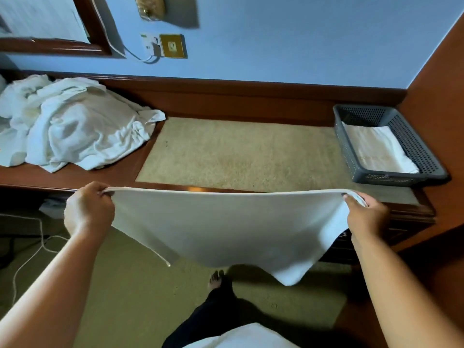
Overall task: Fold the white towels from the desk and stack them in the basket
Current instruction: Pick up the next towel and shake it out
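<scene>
Wooden desk [105, 169] stands against a blue wall [276, 33], with a tan mat [238, 151] set at its centre. Left of the mat lies a heap of unfolded white towels [75, 129]. Right of the mat, a grey basket [391, 175] holds one folded towel [376, 149]. On the near side of the mat, your left hand [88, 209] and right hand [364, 217] each pinch a top corner of a white towel [226, 227], which is stretched and hanging.

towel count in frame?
3 at least: one stretched towel held between the left hand and right hand; one folded towel in the basket; a crumpled pile on the desk, possibly hiding several.
</scene>
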A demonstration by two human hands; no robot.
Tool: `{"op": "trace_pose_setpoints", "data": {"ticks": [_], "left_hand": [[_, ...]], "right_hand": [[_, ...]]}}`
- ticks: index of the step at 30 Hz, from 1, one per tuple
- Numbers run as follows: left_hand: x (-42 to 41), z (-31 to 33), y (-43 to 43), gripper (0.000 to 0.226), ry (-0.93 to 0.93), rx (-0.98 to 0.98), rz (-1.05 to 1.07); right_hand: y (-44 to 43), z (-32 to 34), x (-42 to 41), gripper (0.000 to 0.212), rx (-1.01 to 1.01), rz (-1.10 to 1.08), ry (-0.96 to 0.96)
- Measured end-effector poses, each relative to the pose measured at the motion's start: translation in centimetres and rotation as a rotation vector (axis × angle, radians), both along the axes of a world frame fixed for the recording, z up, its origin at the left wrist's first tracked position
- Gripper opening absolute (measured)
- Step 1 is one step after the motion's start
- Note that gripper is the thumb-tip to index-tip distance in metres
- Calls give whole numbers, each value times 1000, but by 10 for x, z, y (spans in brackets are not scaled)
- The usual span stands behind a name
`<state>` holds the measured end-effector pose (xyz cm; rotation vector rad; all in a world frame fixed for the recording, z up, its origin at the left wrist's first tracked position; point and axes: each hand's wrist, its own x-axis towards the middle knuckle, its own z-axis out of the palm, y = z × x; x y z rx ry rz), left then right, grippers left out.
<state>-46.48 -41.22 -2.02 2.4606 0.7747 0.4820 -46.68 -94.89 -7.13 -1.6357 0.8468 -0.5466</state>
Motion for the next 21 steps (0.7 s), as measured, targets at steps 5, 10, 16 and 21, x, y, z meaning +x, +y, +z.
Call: {"op": "trace_pose_setpoints", "data": {"ticks": [5,10,16,21], "left_hand": [[98,21,8,9,-138,-395,39],[231,31,6,4,-255,-546,-84],[392,46,17,24,-168,-910,59],[507,44,2,19,-166,-894,195]], "right_hand": [[-3,35,85,21,-137,-16,-34],[-16,65,190,22,-304,19,1],[-11,101,310,25,-327,80,135],[-1,103,412,25,-192,60,162]]}}
